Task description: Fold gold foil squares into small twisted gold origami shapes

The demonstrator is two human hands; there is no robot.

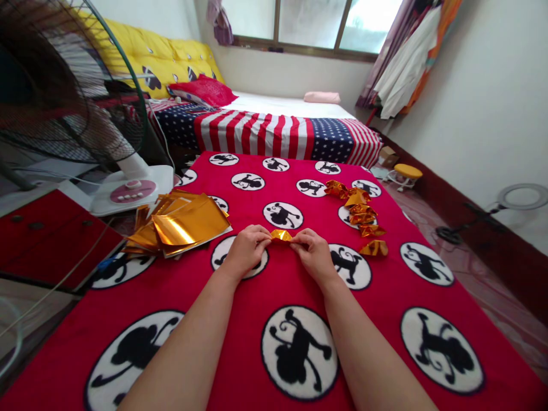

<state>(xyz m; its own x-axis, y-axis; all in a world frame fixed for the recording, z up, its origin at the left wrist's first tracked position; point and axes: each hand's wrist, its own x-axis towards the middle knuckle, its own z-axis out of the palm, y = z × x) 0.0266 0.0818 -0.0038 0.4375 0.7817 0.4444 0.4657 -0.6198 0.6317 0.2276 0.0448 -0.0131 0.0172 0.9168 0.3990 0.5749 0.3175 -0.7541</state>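
Note:
Between my two hands is a small folded gold foil paper piece (281, 235), shaped like an ingot. My left hand (248, 248) pinches its left tip, and my right hand (313, 251) pinches the right tip. Both hands are just over the red cloth (240, 319) with its round black-and-white figures. To the left lies a loose stack of flat gold foil sheets (188, 222), some showing white edges. Several finished-looking folded gold pieces (363, 214) form a rough line on the right, apart from my right hand.
A white-based fan (132, 185) stands at the left beside a red cabinet (51, 234). Beyond the cloth is a bed with a stars-and-stripes cover (265, 134). On the right floor are a yellow stool (408, 171) and a ring-shaped stand (522, 196).

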